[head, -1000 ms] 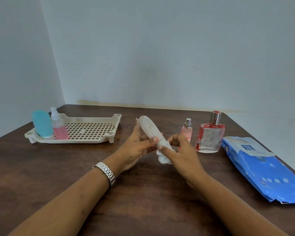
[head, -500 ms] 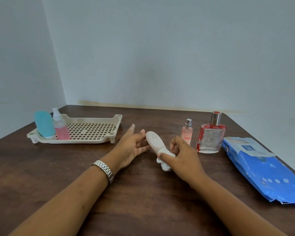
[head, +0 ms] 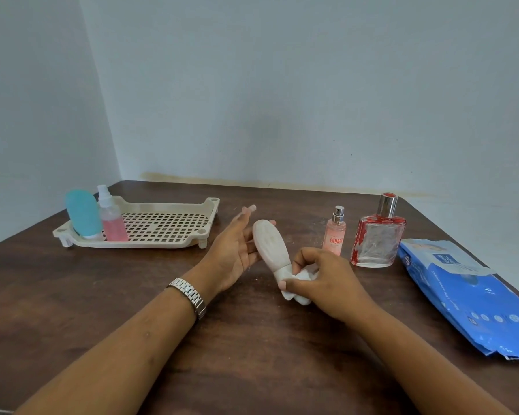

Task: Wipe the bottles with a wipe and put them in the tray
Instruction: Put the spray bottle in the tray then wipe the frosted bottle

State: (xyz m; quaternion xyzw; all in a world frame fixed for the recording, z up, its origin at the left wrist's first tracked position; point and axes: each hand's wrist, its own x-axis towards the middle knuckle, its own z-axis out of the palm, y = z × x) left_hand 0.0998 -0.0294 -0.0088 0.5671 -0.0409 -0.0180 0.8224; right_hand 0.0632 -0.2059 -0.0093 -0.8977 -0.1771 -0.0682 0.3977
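I see a dark wooden table [head: 252, 369]. A beige slotted tray [head: 150, 244] stands near its far left corner. Toward the far right corner stand a slim pink spray bottle [head: 334, 239] and, just beside it, a square glass bottle [head: 376, 244]. A blue wipes pack [head: 468, 295] lies along the right edge.

I get a single view, from the wide-angle head camera, looking forward and down across the counter [head: 267, 369]. Both forearms enter from the bottom edge, so the left hand [head: 234, 253], the right hand [head: 324, 277] and the bottle [head: 270, 247] between them sit close to the lens at mid-frame. The tray [head: 138, 243] lies farther off to the left, the pack [head: 462, 295] by the right edge. Wall [head: 312, 100] fills the upper half.
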